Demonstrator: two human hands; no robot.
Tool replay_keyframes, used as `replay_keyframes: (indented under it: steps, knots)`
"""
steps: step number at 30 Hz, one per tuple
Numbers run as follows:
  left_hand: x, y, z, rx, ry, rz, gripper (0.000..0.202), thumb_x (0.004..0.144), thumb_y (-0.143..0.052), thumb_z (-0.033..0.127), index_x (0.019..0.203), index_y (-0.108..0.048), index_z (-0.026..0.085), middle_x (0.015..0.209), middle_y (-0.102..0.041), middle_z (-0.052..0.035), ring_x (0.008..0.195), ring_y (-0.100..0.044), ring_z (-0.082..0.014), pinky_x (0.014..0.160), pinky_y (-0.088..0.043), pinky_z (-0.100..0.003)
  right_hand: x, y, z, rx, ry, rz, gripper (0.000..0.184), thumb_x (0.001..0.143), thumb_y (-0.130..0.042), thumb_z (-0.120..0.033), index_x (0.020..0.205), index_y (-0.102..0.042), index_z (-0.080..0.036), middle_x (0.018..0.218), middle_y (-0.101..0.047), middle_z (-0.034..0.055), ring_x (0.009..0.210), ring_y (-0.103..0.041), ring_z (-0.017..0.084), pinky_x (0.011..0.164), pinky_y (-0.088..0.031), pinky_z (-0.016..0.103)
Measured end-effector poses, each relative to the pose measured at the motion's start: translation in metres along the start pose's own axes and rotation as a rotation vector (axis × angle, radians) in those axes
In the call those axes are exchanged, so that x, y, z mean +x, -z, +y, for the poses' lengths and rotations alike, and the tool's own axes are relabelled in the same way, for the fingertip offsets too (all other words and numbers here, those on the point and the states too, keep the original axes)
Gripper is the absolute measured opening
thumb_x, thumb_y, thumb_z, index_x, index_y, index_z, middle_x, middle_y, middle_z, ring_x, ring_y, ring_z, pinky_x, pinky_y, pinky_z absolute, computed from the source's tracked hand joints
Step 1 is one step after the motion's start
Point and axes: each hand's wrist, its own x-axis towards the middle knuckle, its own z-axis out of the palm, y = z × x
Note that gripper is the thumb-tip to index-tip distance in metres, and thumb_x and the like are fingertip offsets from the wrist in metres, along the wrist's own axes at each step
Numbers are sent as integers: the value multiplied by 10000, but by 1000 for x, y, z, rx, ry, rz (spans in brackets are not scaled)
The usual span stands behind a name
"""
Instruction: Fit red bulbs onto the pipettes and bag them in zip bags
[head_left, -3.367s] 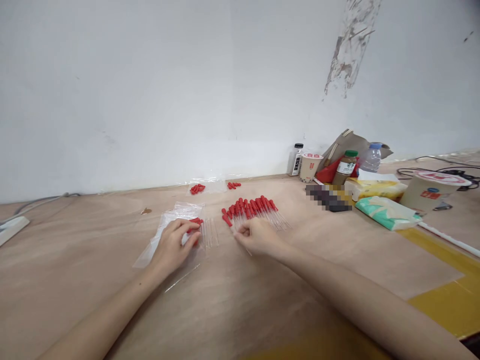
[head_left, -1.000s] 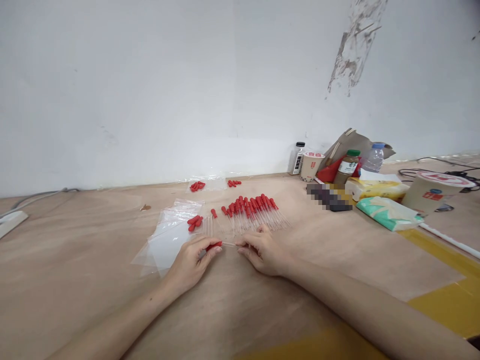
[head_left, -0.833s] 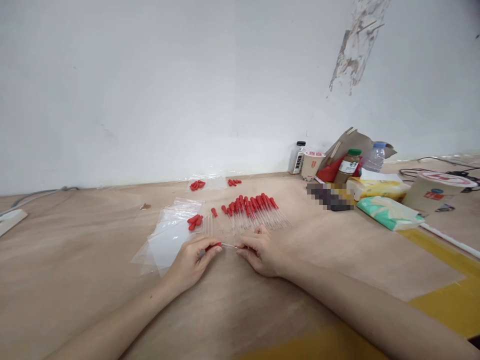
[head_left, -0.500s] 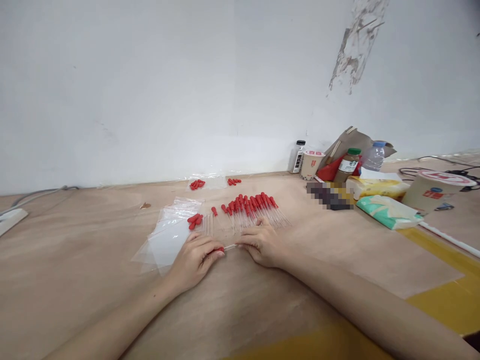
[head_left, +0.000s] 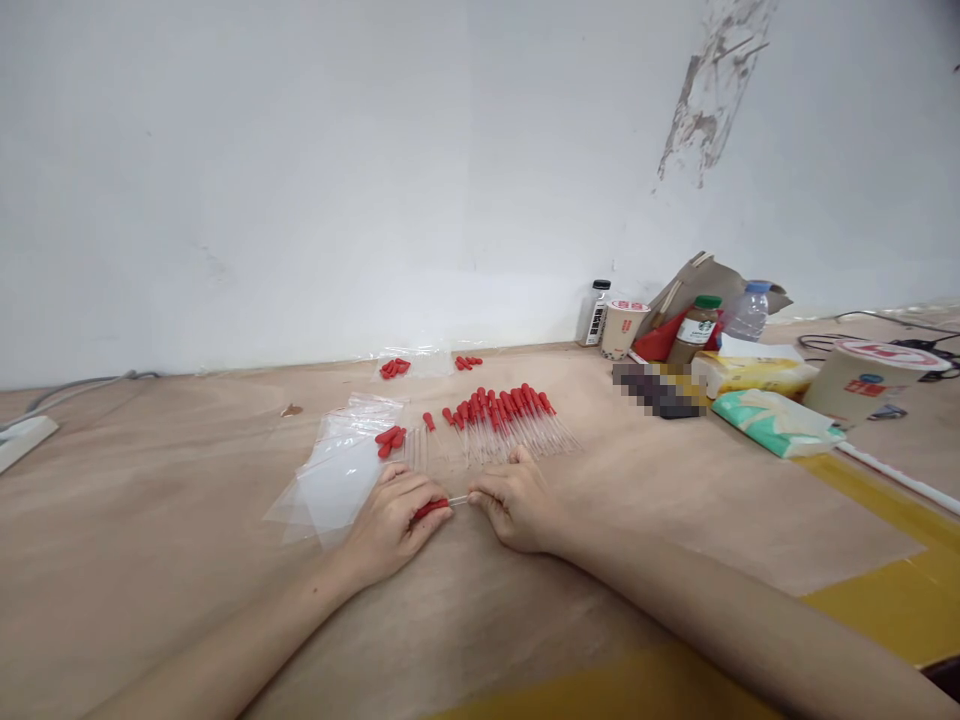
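My left hand (head_left: 394, 525) pinches a red rubber bulb (head_left: 431, 508) just above the tabletop. My right hand (head_left: 517, 505) pinches the clear glass tube (head_left: 457, 500) that meets that bulb, so both hands hold one dropper between them. Just beyond my fingers lies a row of finished droppers with red bulbs (head_left: 499, 415). A few loose red bulbs (head_left: 388, 441) and some bare glass tubes (head_left: 417, 448) lie next to a stack of clear plastic bags (head_left: 330, 475) by my left hand.
More red bulbs (head_left: 395, 368) lie in plastic near the wall. At the right stand drink cups (head_left: 619, 329), bottles (head_left: 694, 335), tissue packs (head_left: 776, 422) and a large paper cup (head_left: 862, 380). A white power strip (head_left: 22, 438) lies at the far left.
Earlier my left hand took a bulb from the bags and my right a tube from the row. Both hands came together near me, and the bulb has slid further onto the tube.
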Motion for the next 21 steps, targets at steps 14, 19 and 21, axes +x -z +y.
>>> replay_keyframes:
  steps: [14,19,21]
  knots:
    - [5,3,-3,80,-53,6,168,874,-454,282,859,-598,197,776,-640,-15,716,-550,-154,800,-349,-339,3,1,-3,-65,0,-79,261,885,-393,-259,748,-597,-168,740,-642,17,683,-500,122,694,-227,297]
    - [5,18,-11,108,-33,17,210,826,-526,362,971,-586,223,885,-643,-25,828,-550,-186,833,-346,-340,8,16,-6,-198,67,-99,230,852,-442,-268,763,-628,-165,799,-635,62,791,-501,165,693,-229,315]
    - [4,24,-19,111,64,70,277,812,-523,398,1017,-560,217,930,-626,-39,882,-542,-208,825,-359,-341,12,19,-5,-170,-40,-93,215,835,-456,-255,748,-634,-170,790,-644,52,774,-516,160,707,-242,311]
